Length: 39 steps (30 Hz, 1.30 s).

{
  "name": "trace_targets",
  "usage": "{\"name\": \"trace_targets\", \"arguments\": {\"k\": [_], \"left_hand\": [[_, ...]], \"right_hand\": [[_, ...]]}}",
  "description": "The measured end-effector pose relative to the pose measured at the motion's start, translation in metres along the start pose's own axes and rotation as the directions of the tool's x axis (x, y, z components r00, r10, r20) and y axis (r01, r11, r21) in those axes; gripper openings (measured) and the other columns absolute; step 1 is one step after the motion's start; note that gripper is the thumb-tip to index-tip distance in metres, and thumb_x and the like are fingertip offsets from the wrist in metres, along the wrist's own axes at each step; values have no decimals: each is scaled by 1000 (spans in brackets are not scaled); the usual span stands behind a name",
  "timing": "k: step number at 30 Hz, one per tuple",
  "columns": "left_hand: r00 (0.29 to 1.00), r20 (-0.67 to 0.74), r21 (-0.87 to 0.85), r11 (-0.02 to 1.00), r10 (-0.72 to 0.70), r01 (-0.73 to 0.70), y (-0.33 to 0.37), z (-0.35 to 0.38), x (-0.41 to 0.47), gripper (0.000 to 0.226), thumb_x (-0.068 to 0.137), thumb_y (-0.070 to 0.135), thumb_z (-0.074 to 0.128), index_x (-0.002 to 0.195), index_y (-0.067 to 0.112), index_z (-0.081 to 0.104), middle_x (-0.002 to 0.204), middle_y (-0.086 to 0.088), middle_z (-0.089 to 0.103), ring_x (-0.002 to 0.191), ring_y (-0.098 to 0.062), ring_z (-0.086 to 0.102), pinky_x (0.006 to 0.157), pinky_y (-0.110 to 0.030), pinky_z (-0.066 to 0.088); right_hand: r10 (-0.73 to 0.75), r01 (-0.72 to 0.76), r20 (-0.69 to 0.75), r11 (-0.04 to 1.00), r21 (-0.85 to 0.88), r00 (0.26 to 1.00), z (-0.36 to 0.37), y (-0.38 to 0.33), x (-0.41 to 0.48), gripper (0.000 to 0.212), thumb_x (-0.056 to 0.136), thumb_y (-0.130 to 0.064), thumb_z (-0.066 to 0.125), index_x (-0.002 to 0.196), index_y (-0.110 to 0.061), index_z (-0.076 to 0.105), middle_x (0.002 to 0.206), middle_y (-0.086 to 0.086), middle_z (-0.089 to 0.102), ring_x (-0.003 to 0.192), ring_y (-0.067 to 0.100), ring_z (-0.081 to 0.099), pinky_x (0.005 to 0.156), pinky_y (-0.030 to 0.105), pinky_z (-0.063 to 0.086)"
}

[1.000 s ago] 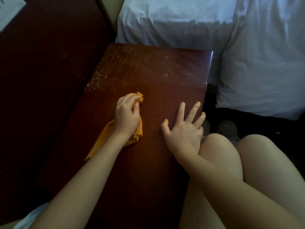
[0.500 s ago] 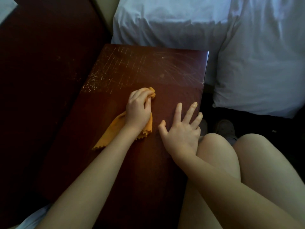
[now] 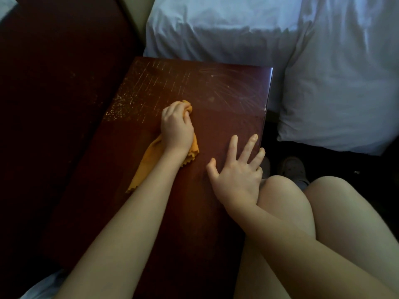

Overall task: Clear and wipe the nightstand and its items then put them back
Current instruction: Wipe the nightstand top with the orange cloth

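The dark red-brown nightstand [image 3: 216, 89] has a scratched, dusty top with nothing standing on it. My left hand [image 3: 176, 126] grips an orange cloth [image 3: 146, 162] bunched under its curled fingers, near the middle of the top; the cloth's tail trails back toward me. My right hand [image 3: 237, 171] lies flat on the wood near the right edge, fingers spread and straight.
A bed with white sheets [image 3: 216, 29] and a white pillow [image 3: 345, 83] borders the far and right sides. A dark wooden panel [image 3: 54, 83] runs along the left. My bare knees [image 3: 285, 201] press against the nightstand's right side; a shoe [image 3: 293, 169] shows on the floor.
My left hand slid the cloth to the right and slightly away from me across the top. My right hand stayed flat in the same spot.
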<state>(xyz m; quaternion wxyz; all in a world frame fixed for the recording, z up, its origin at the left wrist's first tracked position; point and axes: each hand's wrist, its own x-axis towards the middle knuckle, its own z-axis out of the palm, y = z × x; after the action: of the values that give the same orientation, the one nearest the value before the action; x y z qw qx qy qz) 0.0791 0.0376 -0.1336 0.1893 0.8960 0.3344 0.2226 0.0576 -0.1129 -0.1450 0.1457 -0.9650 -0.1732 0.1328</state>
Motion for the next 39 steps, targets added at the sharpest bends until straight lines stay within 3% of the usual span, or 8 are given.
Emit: {"name": "trace_targets", "arguments": {"k": [8, 12, 15, 19, 24, 26, 32, 39], "left_hand": [[872, 243, -96, 905, 425, -415, -11, -22, -23, 22, 87, 3, 54, 105, 7, 67, 109, -6, 65, 106, -21, 54, 92, -13, 30], [979, 114, -6, 986, 169, -169, -17, -18, -12, 25, 90, 4, 50, 109, 7, 66, 113, -6, 63, 111, -20, 51, 92, -12, 27], [996, 41, -22, 997, 73, -72, -1, -4, -4, 27, 90, 3, 48, 110, 7, 65, 116, -6, 62, 113, -21, 49, 92, -16, 29], [968, 123, -40, 976, 217, -214, 17, 6, -1, 27, 91, 4, 48, 113, 8, 64, 117, -5, 62, 114, -20, 50, 93, -10, 25], [836, 295, -160, 886, 463, -435, 1, -15, -13, 23, 86, 1, 55, 104, 7, 68, 110, -7, 65, 108, -21, 54, 94, -14, 30], [842, 287, -137, 889, 457, -436, -12, -23, -16, 22, 85, 1, 56, 103, 7, 68, 108, -7, 66, 107, -22, 55, 94, -14, 30], [975, 129, -4, 983, 181, -182, -4, -7, 0, 26, 90, 4, 49, 110, 7, 65, 116, -7, 63, 113, -22, 51, 94, -15, 28], [934, 188, -73, 952, 305, -297, 20, 4, -3, 26, 90, 5, 50, 111, 7, 65, 115, -7, 63, 114, -22, 51, 97, -19, 31]], "right_hand": [[6, -6, 10, 1000, -9, 1000, -1, 1, 0, 77, 82, -59, 14, 147, -22, 0, 154, 19, -11, 137, 45, 2, 102, 50, 30], [6, -6, 12, 1000, -16, 1000, -2, 0, 0, 76, 82, -59, 15, 147, -22, 0, 154, 19, -10, 137, 46, 3, 102, 51, 31], [8, -8, 10, 1000, -12, 1000, -2, -1, 0, 76, 83, -58, 17, 147, -21, 1, 154, 19, -10, 137, 45, 3, 101, 51, 31], [3, -3, 11, 1000, -13, 1000, -2, 0, -1, 76, 85, -58, 20, 147, -21, 0, 153, 19, -12, 137, 45, 1, 102, 50, 30], [3, -3, 17, 1000, 3, 1000, -1, 0, 0, 76, 83, -59, 17, 147, -22, -1, 153, 18, -13, 138, 44, 1, 103, 49, 28], [1, -1, 12, 1000, 5, 1000, -1, 0, 0, 77, 82, -59, 16, 147, -22, -2, 154, 18, -13, 138, 44, 1, 104, 49, 28], [3, -3, -1, 1000, -6, 1000, 0, 0, 0, 76, 84, -59, 18, 147, -21, 2, 154, 20, -8, 137, 45, 5, 102, 50, 30], [2, -2, 10, 1000, -4, 1000, -1, 0, 0, 77, 82, -59, 15, 147, -21, 1, 154, 20, -9, 137, 45, 4, 103, 50, 29]]}}
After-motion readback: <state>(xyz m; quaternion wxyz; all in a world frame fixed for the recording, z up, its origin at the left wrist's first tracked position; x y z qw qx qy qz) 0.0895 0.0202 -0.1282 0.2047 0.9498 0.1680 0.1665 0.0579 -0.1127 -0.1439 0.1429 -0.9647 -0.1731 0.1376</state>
